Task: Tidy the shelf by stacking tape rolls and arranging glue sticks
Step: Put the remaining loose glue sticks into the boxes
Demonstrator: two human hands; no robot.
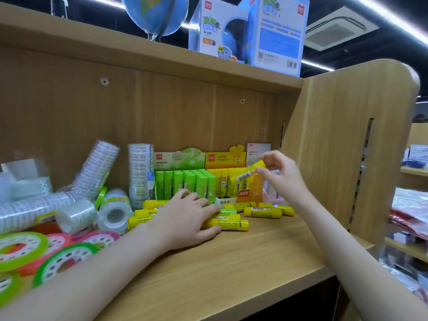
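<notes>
Nearest, left of the left hand (187,220), flat coloured tape rings (22,247) are lying on the wooden shelf (243,262). The left hand is resting with relaxed, spread fingers on loose yellow glue sticks (231,224). Beyond it, clear tape rolls (97,169) are leaning, apparently in sleeves. Higher, the right hand (281,173) is pinching a yellow glue stick (251,170) over the yellow display box (228,181), beside the green display box (183,181).

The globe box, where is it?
In the head view, the globe box stands on the top shelf board, upper middle, right beside the blue globe.
</notes>
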